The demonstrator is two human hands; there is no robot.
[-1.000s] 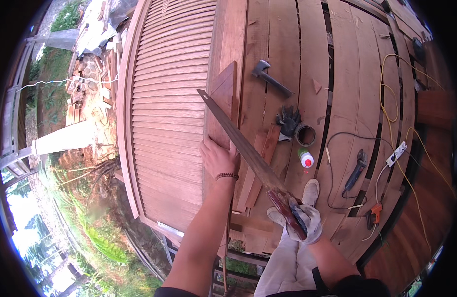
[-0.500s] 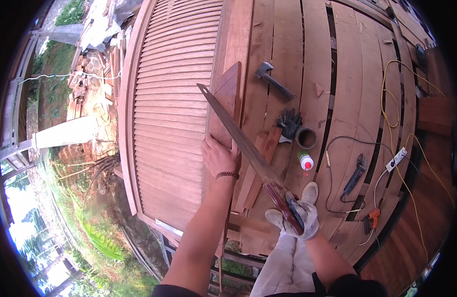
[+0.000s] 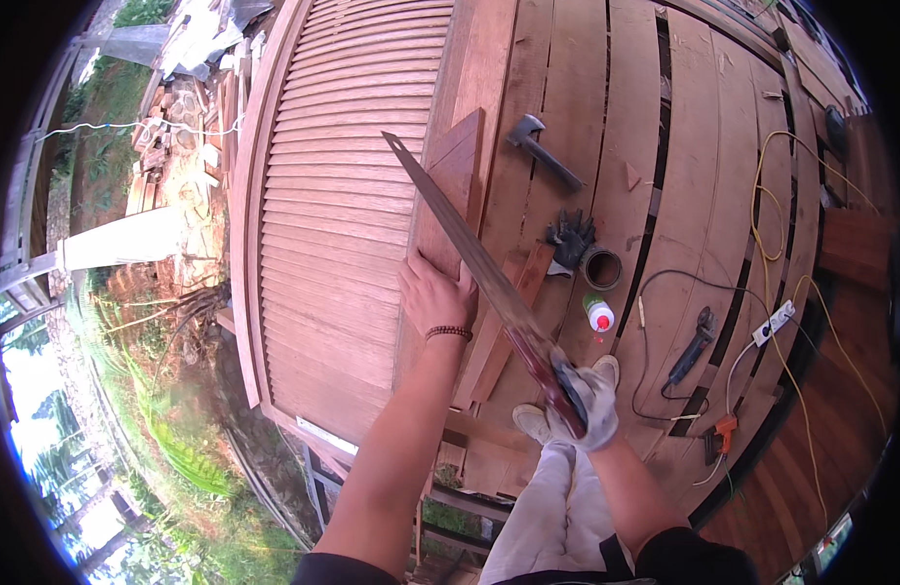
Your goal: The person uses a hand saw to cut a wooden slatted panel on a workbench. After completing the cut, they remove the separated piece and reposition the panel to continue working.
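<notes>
My right hand (image 3: 594, 408), in a pale work glove with dark patches, is closed around the red-brown handle of a handsaw (image 3: 474, 255). The long blade slants up and left across a wooden board (image 3: 456, 161) with an angled end. Whether the teeth touch the wood cannot be made out. My bare left hand (image 3: 436, 295), with a beaded bracelet at the wrist, is clasped over the board just left of the blade. Under the board is a slatted wooden panel (image 3: 348, 195), like a louvred shutter; the blade hides part of the board.
On the plank deck (image 3: 699, 175) to the right lie a dark hatchet (image 3: 547, 156), a black-and-grey glove (image 3: 570, 237), a dark ring-shaped roll (image 3: 602, 269), and a white bottle (image 3: 598, 313) with a red cap. Farther right are an angle grinder (image 3: 692, 349), orange drill (image 3: 725, 429), power strip (image 3: 774, 322) and cords.
My right hand and the saw have shifted slightly up and forward along the blade's line. My left hand keeps its hold on the board. The whole view has tilted a little.
</notes>
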